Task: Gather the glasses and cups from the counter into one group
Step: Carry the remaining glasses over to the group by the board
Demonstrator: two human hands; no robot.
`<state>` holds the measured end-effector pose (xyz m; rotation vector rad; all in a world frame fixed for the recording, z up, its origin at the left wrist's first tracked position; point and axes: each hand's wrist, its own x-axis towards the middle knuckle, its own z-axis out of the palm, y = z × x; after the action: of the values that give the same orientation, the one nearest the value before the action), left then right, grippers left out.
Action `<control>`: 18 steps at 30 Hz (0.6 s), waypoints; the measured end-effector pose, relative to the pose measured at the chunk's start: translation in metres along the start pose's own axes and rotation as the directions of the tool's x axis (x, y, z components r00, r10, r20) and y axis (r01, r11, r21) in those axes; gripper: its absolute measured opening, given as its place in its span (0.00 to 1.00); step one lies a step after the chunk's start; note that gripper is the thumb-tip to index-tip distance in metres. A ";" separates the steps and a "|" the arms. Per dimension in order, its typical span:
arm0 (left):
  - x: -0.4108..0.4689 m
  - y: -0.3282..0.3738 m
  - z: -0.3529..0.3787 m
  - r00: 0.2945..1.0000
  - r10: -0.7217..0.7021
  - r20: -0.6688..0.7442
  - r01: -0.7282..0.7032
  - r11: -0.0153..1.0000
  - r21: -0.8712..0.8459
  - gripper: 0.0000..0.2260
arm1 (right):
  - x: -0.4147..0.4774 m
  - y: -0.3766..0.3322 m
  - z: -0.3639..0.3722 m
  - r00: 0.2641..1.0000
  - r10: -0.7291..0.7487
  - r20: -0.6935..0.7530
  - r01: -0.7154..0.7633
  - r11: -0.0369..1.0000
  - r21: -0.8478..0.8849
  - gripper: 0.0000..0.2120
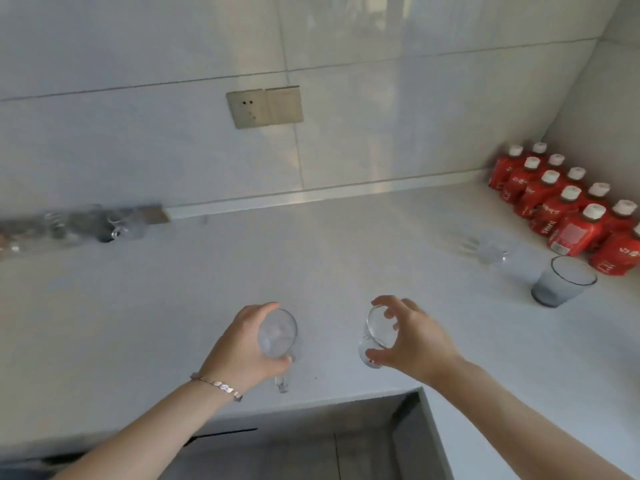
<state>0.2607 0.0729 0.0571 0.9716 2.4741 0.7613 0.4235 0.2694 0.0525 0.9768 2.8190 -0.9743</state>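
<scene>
My left hand (242, 348) wraps a clear glass mug (278, 336) from the left, near the front edge of the pale counter (138, 306); the mug's handle pokes out below. My right hand (412, 341) holds a second clear glass (375, 332) by its rim, fingers curled over the top. A grey tinted tumbler (561, 282) stands upright at the right. A clear faceted glass (491, 251) sits blurred behind it. Several blurred glasses (93, 225) cluster at the far left by the wall.
Several red-labelled bottles with white caps (568, 209) fill the back right corner. A wall socket and switch (265, 107) sit on the tiled backsplash. The counter turns at a corner by its front edge (420, 389), with grey floor below.
</scene>
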 end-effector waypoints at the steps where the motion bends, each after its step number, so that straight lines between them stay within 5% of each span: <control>1: -0.010 -0.018 -0.015 0.999 -0.040 -0.030 0.040 0.999 -0.007 0.36 | 0.005 -0.021 0.010 0.998 -0.045 0.031 0.046 0.999 -0.019 0.34; 10: -0.091 -0.207 -0.154 0.919 -0.316 -0.235 0.296 0.948 -0.117 0.40 | 0.047 -0.224 0.128 0.936 -0.272 0.225 0.287 0.957 -0.039 0.34; 18: -0.106 -0.356 -0.274 0.893 -0.372 -0.253 0.370 0.927 -0.056 0.42 | 0.083 -0.388 0.234 0.908 -0.301 0.290 0.334 0.940 -0.072 0.34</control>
<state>0.0130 -0.3162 0.0714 0.3868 2.7604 0.8050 0.0950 -0.0530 0.0634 0.3376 2.8022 -0.8666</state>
